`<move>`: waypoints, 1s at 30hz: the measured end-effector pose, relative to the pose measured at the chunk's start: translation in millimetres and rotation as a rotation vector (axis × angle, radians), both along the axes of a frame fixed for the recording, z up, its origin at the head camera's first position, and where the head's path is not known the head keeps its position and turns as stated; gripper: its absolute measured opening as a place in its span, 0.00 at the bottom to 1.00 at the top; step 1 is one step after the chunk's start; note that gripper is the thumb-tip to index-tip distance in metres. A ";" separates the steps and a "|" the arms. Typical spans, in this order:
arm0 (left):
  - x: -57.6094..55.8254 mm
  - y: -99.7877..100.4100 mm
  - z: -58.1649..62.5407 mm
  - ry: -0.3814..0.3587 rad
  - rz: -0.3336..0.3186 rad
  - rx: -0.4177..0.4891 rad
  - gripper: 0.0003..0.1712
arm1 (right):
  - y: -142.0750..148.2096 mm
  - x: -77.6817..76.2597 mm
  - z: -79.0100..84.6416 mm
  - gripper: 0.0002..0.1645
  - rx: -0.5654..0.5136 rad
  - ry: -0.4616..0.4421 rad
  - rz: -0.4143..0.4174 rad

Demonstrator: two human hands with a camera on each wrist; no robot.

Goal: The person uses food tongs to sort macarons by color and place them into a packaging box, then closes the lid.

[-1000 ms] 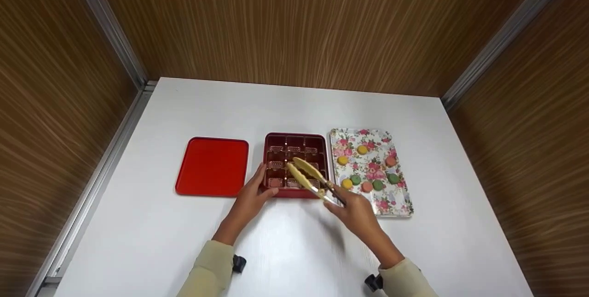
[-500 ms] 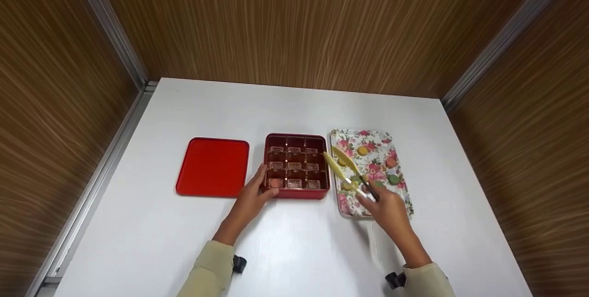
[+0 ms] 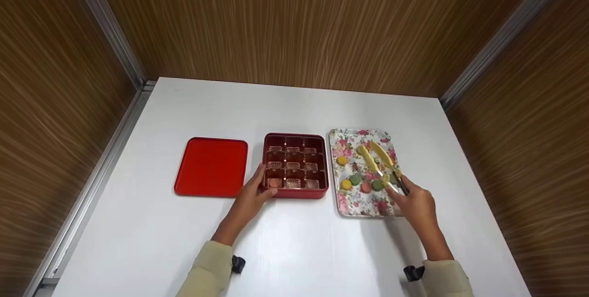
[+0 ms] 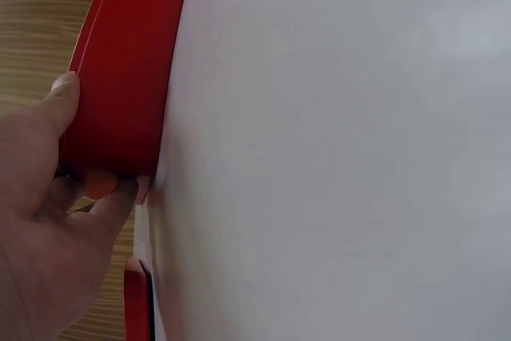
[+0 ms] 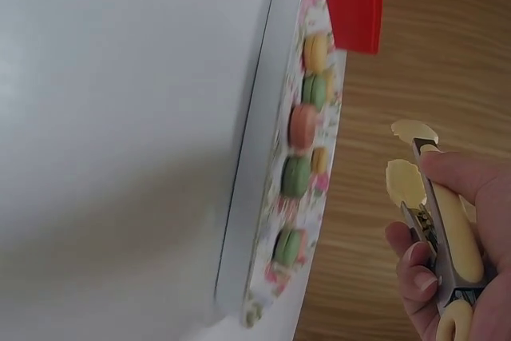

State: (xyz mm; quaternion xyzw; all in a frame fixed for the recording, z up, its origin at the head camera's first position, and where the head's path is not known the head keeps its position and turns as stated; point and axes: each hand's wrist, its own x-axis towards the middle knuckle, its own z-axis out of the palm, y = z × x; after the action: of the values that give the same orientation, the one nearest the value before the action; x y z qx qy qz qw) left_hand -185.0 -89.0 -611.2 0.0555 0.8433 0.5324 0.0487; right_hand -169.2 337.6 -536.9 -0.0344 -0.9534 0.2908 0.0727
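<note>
My left hand (image 3: pixel 248 198) grips the near left corner of a dark red square box (image 3: pixel 301 194), thumb on the front and fingers along the left side. The box has a divided insert; a pink macaron (image 3: pixel 274 183) sits in its near left compartment. My right hand (image 3: pixel 418 202) holds yellow-tipped tongs (image 3: pixel 383 153) above a floral tray (image 3: pixel 363 208). The tongs' arms stand apart, with nothing seen gripped between them. Below lie yellow macarons (image 3: pixel 346 184), green macarons (image 3: pixel 355 180) and a pink macaron (image 5: pixel 303 126). The tongs and hand hide part of the tray's right side.
A flat red square lid (image 3: pixel 211 168) lies left of the box on the white table (image 3: pixel 294 246). Wood-grain panels (image 3: pixel 285 25) enclose the back and both sides. The tray stands close to the box's right side.
My right hand has carried the tongs rightward from over the box to over the tray's right half. The left hand and the box have stayed in place.
</note>
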 end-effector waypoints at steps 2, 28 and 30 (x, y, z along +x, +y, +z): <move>0.1 -0.6 0.1 0.003 -0.002 0.006 0.49 | 7.1 -1.8 -1.4 0.41 0.022 -0.013 -0.019; 1.3 -2.0 0.0 0.011 -0.011 0.009 0.49 | 44.7 -13.9 -17.1 0.37 0.130 -0.106 -0.060; 1.2 -2.3 -0.2 0.013 -0.016 0.001 0.50 | 44.8 -14.3 -17.4 0.35 0.137 -0.105 -0.060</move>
State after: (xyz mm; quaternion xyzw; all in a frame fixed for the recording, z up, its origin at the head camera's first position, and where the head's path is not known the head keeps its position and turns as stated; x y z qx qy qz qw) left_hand -183.8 -91.3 -611.5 0.0659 0.8429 0.5320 0.0474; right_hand -183.5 382.4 -554.3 -0.0730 -0.9721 0.2203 0.0333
